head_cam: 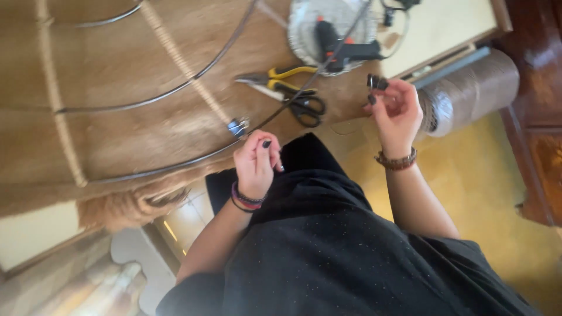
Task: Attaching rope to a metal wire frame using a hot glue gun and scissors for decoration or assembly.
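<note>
Right now I am curling my left hand (256,161) into a loose fist just beside the wire frame (175,88), near its small metal clip (237,126). I am pinching a small black clip (376,82) between my right hand's (397,111) fingertips, above the scissors (304,107).

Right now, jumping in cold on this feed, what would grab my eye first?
The curved metal wire frame, partly wrapped in twine, lies across the brown furry surface on the left. The left hand is closed near a small binder clip on the frame, while the right hand holds small dark clips in its fingertips. Beyond them lie a glue gun on a plate, yellow-handled pliers and black scissors.
</note>
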